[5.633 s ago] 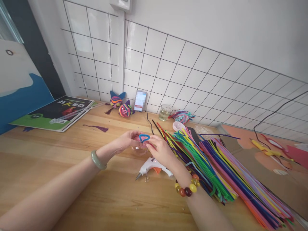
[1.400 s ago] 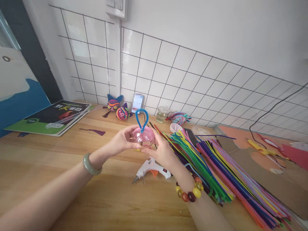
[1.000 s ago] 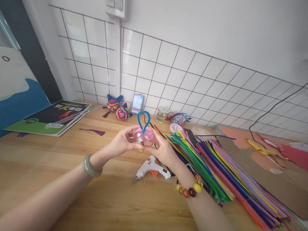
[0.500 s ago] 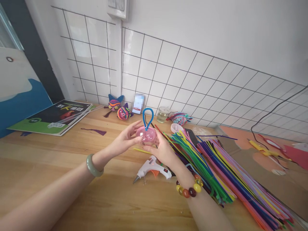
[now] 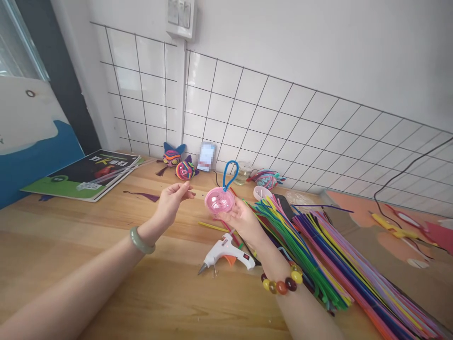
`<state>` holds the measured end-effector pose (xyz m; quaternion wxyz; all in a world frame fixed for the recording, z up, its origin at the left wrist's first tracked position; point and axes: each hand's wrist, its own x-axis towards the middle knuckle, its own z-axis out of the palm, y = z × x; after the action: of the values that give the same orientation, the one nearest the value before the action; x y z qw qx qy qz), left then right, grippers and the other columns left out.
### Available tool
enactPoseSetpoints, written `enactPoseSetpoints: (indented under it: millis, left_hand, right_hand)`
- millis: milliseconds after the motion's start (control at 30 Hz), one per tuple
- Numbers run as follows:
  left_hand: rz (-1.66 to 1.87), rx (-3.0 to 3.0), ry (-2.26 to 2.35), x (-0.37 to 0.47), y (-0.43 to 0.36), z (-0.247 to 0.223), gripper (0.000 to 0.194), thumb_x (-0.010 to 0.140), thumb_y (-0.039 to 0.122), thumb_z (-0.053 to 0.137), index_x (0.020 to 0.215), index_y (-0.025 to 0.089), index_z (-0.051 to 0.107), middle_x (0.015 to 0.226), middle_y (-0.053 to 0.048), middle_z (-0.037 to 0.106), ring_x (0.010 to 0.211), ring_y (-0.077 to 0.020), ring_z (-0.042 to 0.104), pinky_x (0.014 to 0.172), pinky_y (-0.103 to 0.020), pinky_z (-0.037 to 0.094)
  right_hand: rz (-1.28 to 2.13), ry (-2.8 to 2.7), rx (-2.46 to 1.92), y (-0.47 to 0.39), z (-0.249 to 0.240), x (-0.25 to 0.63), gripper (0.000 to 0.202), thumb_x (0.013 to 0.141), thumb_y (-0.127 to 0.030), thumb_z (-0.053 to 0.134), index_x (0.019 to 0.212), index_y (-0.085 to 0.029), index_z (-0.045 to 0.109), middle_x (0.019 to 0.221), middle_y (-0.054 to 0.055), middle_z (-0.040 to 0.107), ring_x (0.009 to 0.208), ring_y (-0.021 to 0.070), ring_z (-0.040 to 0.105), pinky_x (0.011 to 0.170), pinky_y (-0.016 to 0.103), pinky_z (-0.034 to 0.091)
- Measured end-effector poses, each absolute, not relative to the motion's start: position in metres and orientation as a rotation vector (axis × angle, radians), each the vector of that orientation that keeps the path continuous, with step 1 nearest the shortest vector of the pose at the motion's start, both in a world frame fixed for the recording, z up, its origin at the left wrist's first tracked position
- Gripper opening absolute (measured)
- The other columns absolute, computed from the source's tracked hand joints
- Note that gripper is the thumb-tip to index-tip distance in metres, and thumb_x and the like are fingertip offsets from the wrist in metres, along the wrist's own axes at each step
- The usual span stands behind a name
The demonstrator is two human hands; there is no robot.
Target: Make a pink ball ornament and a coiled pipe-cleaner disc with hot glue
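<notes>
My right hand [image 5: 242, 219] holds a small pink clear-plastic cup-like shell [image 5: 218, 202] by its right side. From the shell's top edge rises a loop of blue pipe cleaner [image 5: 231, 174]. My left hand [image 5: 173, 200] is to the left, apart from the shell, with thumb and forefinger pinched together; whether anything is between them is too small to tell. Below the shell, a white glue gun [image 5: 226, 250] lies on the table, nozzle to the left. Close by my right forearm is a bundle of coloured pipe cleaners [image 5: 300, 250].
Two striped craft figures [image 5: 185, 169], a phone [image 5: 206, 157], a glass jar [image 5: 243, 174] and a turquoise-pink craft piece [image 5: 267, 178] stand along the wall. At left is a book [image 5: 102, 165] near a purple tassel [image 5: 141, 194]. A yellow tool [image 5: 391, 226] with a cord lies right.
My left hand has let go of the pink shell and moved left, its fingers now pinched. The shell, in my right hand alone, has tilted so its hollow shows, and the blue loop leans right.
</notes>
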<state>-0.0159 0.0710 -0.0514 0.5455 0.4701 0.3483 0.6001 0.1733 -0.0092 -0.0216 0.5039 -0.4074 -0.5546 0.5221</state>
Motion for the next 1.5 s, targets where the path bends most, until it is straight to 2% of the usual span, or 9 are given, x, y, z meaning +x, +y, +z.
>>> enactPoseSetpoints:
  millis: [167,233,300,367,600,767,1000,1200,1500]
  left_hand:
    - [1.497,1.057,0.932,-0.022,0.079,-0.058,0.034,0.071,0.043,0.057,0.053,0.014,0.056,0.036,0.004,0.043,0.050,-0.0144,0.056,0.062,-0.028,0.046]
    - [1.499,1.083,0.971,-0.021,0.079,-0.059,0.027,0.068,0.041,0.062,0.069,0.013,0.061,0.039,0.006,0.044,0.048,-0.0125,0.054,0.061,-0.027,0.045]
    - [1.475,1.113,0.941,-0.018,0.076,-0.056,0.045,0.064,0.037,0.068,0.102,0.016,0.057,0.055,0.004,0.056,0.058,-0.0133,0.058,0.065,-0.028,0.045]
    - [1.415,1.143,0.880,-0.014,0.070,-0.052,0.061,0.065,0.038,0.067,0.120,0.020,0.044,0.079,-0.002,0.064,0.078,-0.0167,0.061,0.071,-0.031,0.046]
    - [1.241,1.428,0.721,-0.003,0.046,-0.038,0.049,0.078,0.040,0.053,0.121,0.018,0.044,0.113,-0.012,0.056,0.104,-0.0234,0.052,0.087,-0.039,0.041]
    - [1.102,1.647,0.585,0.002,0.033,-0.038,0.079,0.069,0.032,0.067,0.135,0.023,0.024,0.128,-0.012,0.044,0.111,-0.0273,0.046,0.089,-0.040,0.040]
    - [1.219,1.942,0.741,0.002,0.024,-0.038,0.043,0.085,0.035,0.044,0.126,0.022,0.042,0.126,-0.009,0.048,0.115,-0.0248,0.043,0.097,-0.037,0.031]
    - [1.302,1.821,0.756,0.001,0.026,-0.036,0.041,0.089,0.039,0.031,0.116,0.020,0.054,0.117,-0.005,0.058,0.110,-0.0221,0.050,0.095,-0.032,0.035]
    - [1.439,1.442,0.827,-0.004,0.043,-0.034,0.044,0.084,0.046,0.039,0.092,0.011,0.064,0.094,-0.012,0.068,0.091,-0.0246,0.061,0.083,-0.034,0.046]
  right_hand:
    - [1.457,-1.179,-0.883,-0.012,-0.020,0.177,0.046,0.074,-0.038,0.062,0.114,-0.019,0.050,0.117,0.010,0.057,0.105,0.0228,0.056,0.092,0.043,0.041]
    - [1.518,-1.120,-0.845,-0.012,-0.021,0.178,0.042,0.077,-0.044,0.057,0.110,-0.018,0.051,0.113,0.012,0.059,0.102,0.0229,0.058,0.092,0.044,0.041]
    - [1.564,-1.073,-0.815,-0.011,-0.022,0.179,0.042,0.078,-0.048,0.053,0.107,-0.017,0.052,0.110,0.013,0.060,0.100,0.0231,0.059,0.092,0.044,0.041]
    - [1.598,-1.046,-0.812,-0.011,-0.023,0.179,0.043,0.079,-0.051,0.051,0.105,-0.017,0.052,0.108,0.014,0.061,0.099,0.0232,0.059,0.091,0.044,0.041]
    - [1.622,-1.018,-0.846,-0.012,-0.024,0.176,0.040,0.080,-0.048,0.052,0.106,-0.018,0.051,0.100,0.011,0.064,0.090,0.0211,0.062,0.088,0.042,0.043]
    - [1.614,-1.093,-0.888,-0.019,-0.025,0.161,0.039,0.077,-0.044,0.058,0.107,-0.019,0.052,0.099,0.008,0.064,0.087,0.0191,0.063,0.083,0.037,0.046]
    - [1.685,-1.098,-0.847,-0.027,-0.025,0.151,0.035,0.080,-0.045,0.053,0.102,-0.018,0.052,0.095,0.007,0.065,0.087,0.0183,0.063,0.084,0.038,0.045]
    - [1.721,-1.018,-0.822,-0.030,-0.022,0.149,0.032,0.081,-0.043,0.053,0.100,-0.018,0.052,0.096,0.007,0.064,0.085,0.0172,0.063,0.083,0.036,0.045]
    - [1.707,-1.015,-0.835,-0.030,-0.020,0.151,0.037,0.079,-0.042,0.056,0.105,-0.016,0.050,0.097,0.010,0.064,0.087,0.0180,0.063,0.080,0.034,0.047]
